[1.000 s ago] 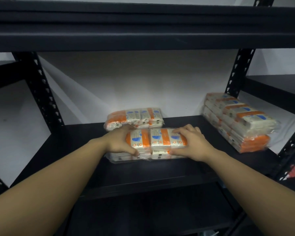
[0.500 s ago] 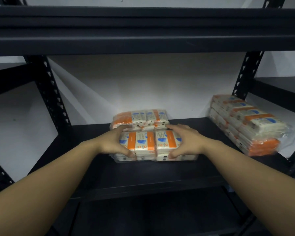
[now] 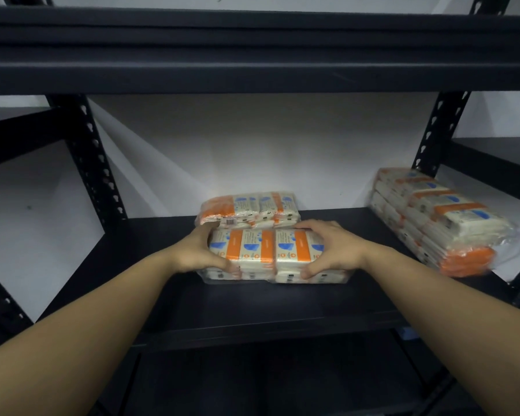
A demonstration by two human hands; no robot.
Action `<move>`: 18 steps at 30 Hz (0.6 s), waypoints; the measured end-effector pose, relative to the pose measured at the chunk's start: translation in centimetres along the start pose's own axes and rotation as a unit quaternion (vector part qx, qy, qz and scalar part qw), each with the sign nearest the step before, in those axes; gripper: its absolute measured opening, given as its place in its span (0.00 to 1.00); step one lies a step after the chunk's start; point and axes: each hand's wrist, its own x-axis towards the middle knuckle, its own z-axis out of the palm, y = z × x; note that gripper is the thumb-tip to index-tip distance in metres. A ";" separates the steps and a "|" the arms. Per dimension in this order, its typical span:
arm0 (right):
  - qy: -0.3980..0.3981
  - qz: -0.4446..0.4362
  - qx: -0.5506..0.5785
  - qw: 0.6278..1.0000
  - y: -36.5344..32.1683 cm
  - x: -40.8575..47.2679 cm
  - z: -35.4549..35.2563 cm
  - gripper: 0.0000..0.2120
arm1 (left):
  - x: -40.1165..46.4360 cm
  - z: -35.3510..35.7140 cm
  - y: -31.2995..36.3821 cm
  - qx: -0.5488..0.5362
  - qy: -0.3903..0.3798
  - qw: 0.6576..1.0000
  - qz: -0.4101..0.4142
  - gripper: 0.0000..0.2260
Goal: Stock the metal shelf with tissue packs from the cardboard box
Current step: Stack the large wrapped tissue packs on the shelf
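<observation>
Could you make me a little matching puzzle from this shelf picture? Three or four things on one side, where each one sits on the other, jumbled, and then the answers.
Things:
1. front tissue pack
2. rear tissue pack
3. stack of tissue packs
4. left hand

Places:
A. at the right end of the metal shelf, by the upright post
B. gripping the left end of the pack in front
C. near the back wall, just behind the held pack
D. mid-shelf, between the left hand and the right hand

Pairs: 1-D, 2-C, 3-A, 4-B
</observation>
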 end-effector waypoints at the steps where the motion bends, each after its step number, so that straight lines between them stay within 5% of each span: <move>1: 0.001 0.000 -0.004 1.000 0.1 -0.1 0.0 0.53 | -0.2 0.1 0.3 0.006 -0.010 1.000 0.005 0.44; 8: -0.046 0.002 -0.060 0.997 -2.2 1.7 -1.1 0.48 | 1.7 -0.8 3.9 0.149 -0.097 0.984 0.016 0.54; 14: -0.119 0.011 -0.021 0.993 -2.9 2.9 -1.5 0.30 | 3.9 0.0 6.1 0.227 -0.136 0.964 0.007 0.46; 18: -0.112 0.025 -0.017 0.993 -2.6 3.4 -1.7 0.39 | 3.9 -0.1 6.6 0.234 -0.112 0.966 -0.001 0.52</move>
